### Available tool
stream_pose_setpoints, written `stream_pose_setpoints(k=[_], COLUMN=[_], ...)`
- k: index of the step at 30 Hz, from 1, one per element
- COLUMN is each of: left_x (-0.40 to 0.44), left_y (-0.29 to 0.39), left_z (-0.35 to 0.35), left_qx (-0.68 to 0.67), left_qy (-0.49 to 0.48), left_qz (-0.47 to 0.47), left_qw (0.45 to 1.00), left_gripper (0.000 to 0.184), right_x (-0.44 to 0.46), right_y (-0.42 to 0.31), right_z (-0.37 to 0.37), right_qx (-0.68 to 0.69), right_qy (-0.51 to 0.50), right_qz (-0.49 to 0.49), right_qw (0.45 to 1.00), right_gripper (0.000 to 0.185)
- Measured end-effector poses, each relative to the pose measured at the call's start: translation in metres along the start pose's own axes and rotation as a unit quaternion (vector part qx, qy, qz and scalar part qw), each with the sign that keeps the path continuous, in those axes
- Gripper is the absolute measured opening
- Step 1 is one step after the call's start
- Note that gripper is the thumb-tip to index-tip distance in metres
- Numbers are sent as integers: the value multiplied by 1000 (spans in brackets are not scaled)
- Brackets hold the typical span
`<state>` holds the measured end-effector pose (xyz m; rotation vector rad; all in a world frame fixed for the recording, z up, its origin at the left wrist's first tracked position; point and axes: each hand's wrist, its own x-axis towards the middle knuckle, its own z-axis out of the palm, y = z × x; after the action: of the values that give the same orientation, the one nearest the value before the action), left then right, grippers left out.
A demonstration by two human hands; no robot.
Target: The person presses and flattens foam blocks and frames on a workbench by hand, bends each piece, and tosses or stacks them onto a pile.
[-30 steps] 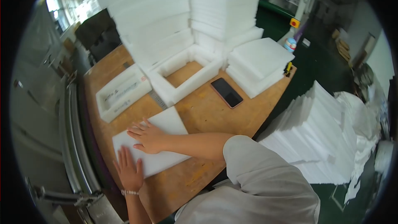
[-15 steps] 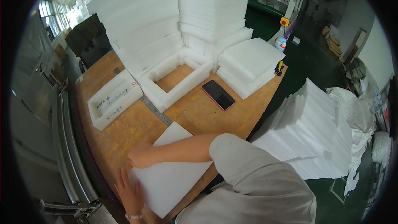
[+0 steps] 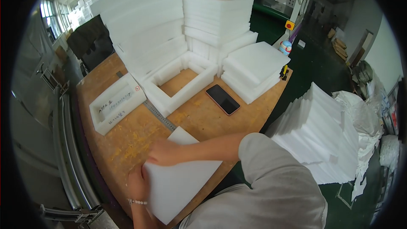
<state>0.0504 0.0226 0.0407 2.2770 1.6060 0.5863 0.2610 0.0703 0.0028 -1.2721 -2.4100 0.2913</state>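
A white foam sheet (image 3: 182,186) lies at an angle on the near part of the wooden table. My left hand (image 3: 138,180), with a beaded bracelet at the wrist, is closed at the sheet's left edge, its fingers partly hidden. Reaching across the sheet, my right hand (image 3: 165,152) is closed at the upper left edge, touching or nearly touching the left hand. Whatever the right fingertips pinch is hidden. A steel ruler (image 3: 160,115) lies just beyond the sheet, partly under other foam.
Behind stand a rectangular foam frame (image 3: 178,95), tall foam stacks (image 3: 146,25) and a foam tray with handwriting (image 3: 116,101). A phone (image 3: 223,99) lies near a lower foam stack (image 3: 254,65). More foam sheets (image 3: 318,135) are piled at the right. Metal rollers (image 3: 74,152) run along the left.
My right hand has moved right and slightly up along the sheet. My left hand has moved up towards it, its spread fingers now curled in at the sheet's edge.
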Motion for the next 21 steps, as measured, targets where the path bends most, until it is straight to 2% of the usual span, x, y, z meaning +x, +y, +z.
stream_pose_setpoints(k=[2,4,5,7,9,10,12,14,15,17,21], left_x=[13,7,2,-8,-15,-17,-24,-29,-28,-27,-33], left_y=[3,-4,-10,-18,-19,-20,-26,-32,-30,-25,-23], left_z=[3,-6,-10,-19,-30,-31,-34,-29,-30,-30,-25], left_qx=[-45,-27,-15,5,-33,-30,31,77,83,89,61], left_qy=[-23,-18,-15,-7,10,16,19,53,67,72,122], left_qz=[18,-2,-22,-63,-95,-104,-130,-119,-142,-79,-77], left_qw=[999,999,1000,998,995,994,991,988,984,990,988], left_gripper=[24,24,24,25,29,29,30,27,27,23,23], right_x=[11,2,-3,-17,-29,-34,-37,-38,-36,-37,-40], right_y=[-10,1,5,33,51,60,69,61,61,61,66], right_z=[21,-2,-22,-38,-60,-66,-71,-75,-69,-71,-77], right_qx=[29,-20,-20,-36,-36,-6,-33,-97,-103,-110,-107], right_qy=[65,63,5,27,7,17,61,88,115,112,109], right_qz=[-50,-68,-32,-26,14,27,32,1,-16,-15,-11], right_qw=[996,995,999,999,999,999,997,991,988,988,988], right_gripper=[31,30,32,34,37,37,35,34,34,32,31])
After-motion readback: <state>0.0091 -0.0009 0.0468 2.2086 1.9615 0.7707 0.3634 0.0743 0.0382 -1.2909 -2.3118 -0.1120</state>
